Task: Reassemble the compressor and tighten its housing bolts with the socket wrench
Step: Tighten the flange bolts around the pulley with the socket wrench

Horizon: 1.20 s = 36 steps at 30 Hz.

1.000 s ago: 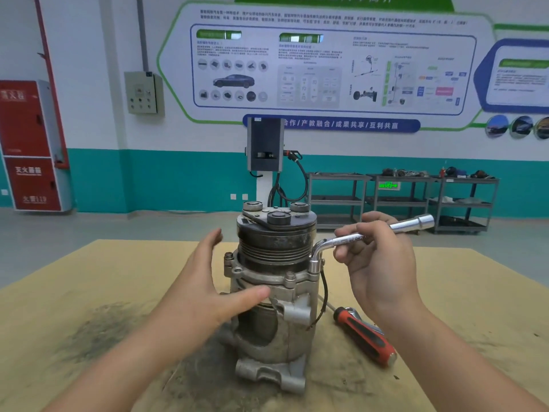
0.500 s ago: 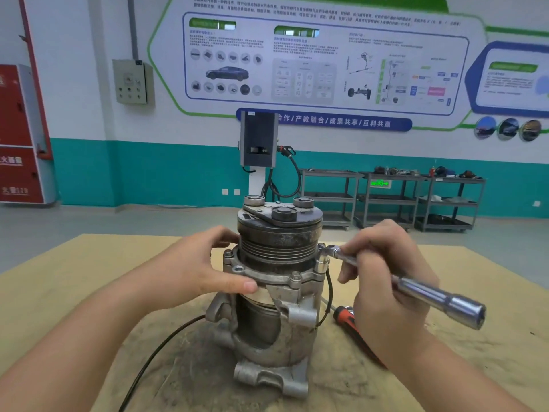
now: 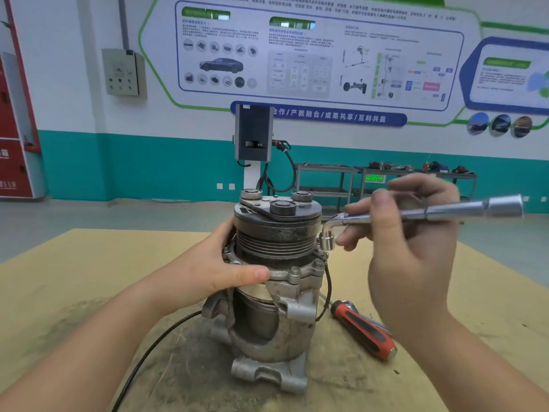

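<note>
Right up close, two bare forearms reaching in from the near edge over a tan worktable (image 3: 89, 263), its surface smeared dark with grime around the middle. Standing upright at the centre of that table, the compressor (image 3: 276, 281), mounting lug nearest, grooved pulley and clutch plate on top. Clasped around its left side, the left hand (image 3: 214, 269), fingers curled behind the pulley, thumb stretched flat across the front flange. Along that flange, several housing bolts (image 3: 294, 270) poking up. Just right of the base, flat on the table, a screwdriver with a red and black handle (image 3: 364, 331), pointing towards the compressor, partly hidden by the right wrist. Trailing off the near left edge, a thin black cable (image 3: 154, 346) from the compressor's foot.

Higher and to the right, the right hand (image 3: 413, 251), a little blurred, fingers wrapped about the shaft of the socket wrench (image 3: 445, 211). Bent L-shape, socket end pointing down at the flange's right rim, long arm jutting out to the right, roughly level. Seated on a bolt or just above it? Cannot tell.

Far back, grey floor, a charging post (image 3: 254, 135) behind the compressor, metal shelving racks (image 3: 326, 179) to the right, a teal-banded wall with a large poster (image 3: 312, 55), a grey switch box (image 3: 121, 71), and a red cabinet (image 3: 15, 162) at far left.
</note>
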### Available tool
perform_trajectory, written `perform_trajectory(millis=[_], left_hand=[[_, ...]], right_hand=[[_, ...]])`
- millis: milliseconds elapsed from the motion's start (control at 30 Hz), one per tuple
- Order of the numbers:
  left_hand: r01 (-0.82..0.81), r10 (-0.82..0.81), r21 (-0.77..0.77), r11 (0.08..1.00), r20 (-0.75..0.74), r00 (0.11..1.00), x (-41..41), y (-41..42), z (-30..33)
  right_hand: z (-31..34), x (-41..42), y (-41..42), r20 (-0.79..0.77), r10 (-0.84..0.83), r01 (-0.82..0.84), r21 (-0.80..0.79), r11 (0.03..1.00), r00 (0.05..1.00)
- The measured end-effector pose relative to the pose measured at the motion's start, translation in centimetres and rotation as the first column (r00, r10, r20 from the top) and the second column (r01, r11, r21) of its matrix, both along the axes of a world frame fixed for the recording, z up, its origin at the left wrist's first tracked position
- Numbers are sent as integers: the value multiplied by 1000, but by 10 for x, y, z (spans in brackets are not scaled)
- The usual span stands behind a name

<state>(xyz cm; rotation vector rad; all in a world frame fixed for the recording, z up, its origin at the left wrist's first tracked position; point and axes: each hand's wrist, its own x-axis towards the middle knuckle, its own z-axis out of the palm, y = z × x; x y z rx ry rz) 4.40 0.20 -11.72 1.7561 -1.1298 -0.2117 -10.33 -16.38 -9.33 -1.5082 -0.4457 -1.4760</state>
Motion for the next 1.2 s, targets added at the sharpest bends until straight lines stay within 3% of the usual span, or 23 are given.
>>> perform_trajectory(millis=[67, 167, 300, 467, 633, 967, 1067, 1200], left_hand=[[-10, 10, 3, 1000, 9, 1000, 0, 0, -1], [-9, 9, 17, 1000, 22, 1000, 1, -1, 0], [-20, 19, 33, 999, 31, 999, 1, -1, 1], [-23, 22, 50, 998, 35, 999, 1, -1, 3], [-25, 24, 33, 999, 40, 999, -1, -1, 2], [-17, 17, -15, 1000, 21, 1000, -1, -1, -1], [-13, 14, -34, 999, 18, 1000, -1, -1, -2], [-12, 12, -30, 999, 20, 1000, -1, -1, -3]], right_hand=[[2, 1, -4, -68, 132, -109, 269, 957, 989], [1, 6, -11, -126, 251, -165, 473, 866, 960], [-1, 11, -15, -148, 368, -199, 629, 752, 918], [0, 16, -24, -144, 592, -262, 796, 545, 793], [-5, 20, -26, -106, 650, -273, 848, 455, 753], [15, 8, -35, -321, 716, -246, 787, 566, 619], [18, 5, -31, -331, 670, -266, 733, 626, 664], [8, 9, -22, -260, 541, -259, 664, 702, 800]])
